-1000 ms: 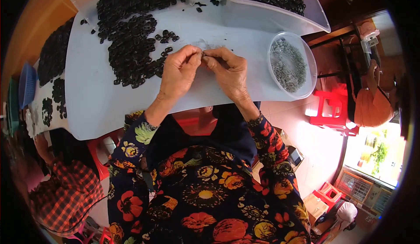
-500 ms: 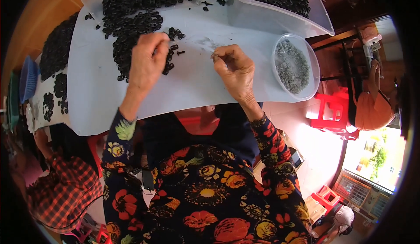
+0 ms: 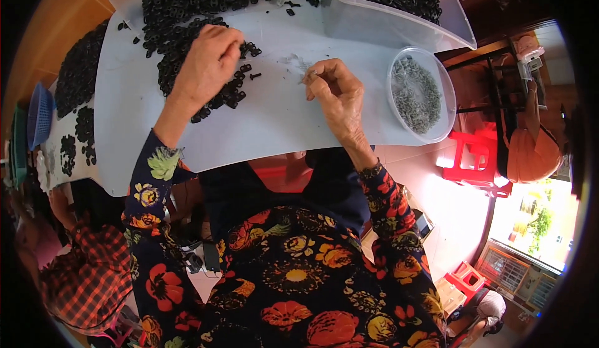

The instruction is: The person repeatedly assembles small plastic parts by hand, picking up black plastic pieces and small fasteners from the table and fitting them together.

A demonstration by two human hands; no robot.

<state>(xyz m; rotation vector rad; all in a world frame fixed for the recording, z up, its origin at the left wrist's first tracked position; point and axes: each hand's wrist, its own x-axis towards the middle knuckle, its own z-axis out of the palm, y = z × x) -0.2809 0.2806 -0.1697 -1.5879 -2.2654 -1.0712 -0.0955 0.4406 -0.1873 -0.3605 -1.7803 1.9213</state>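
Observation:
My left hand [image 3: 211, 60] is over the pile of small black plastic parts [image 3: 171, 67] on the pale tabletop. Its fingers are curled together, and whatever is between them is hidden. Several loose black parts [image 3: 232, 92] lie beside and below this hand, with one small black T-shaped piece [image 3: 255, 75] to their right. Over the middle of the table my right hand [image 3: 337, 92] pinches something small and greyish at its fingertips, too small to name. To its right stands a round clear tub [image 3: 450, 108] of small grey metal pieces [image 3: 417, 95].
A clear plastic bin [image 3: 387, 27] with more black parts stands at the back right. Black parts also heap on a neighbouring table at left, near a blue basket [image 3: 41, 116]. A person in a checked shirt [image 3: 93, 279] sits there. Red stools [image 3: 468, 158] stand at right.
My left hand has moved slightly up and away over the black pile, its forearm swinging left. Loose parts show below it now. My right hand has barely moved.

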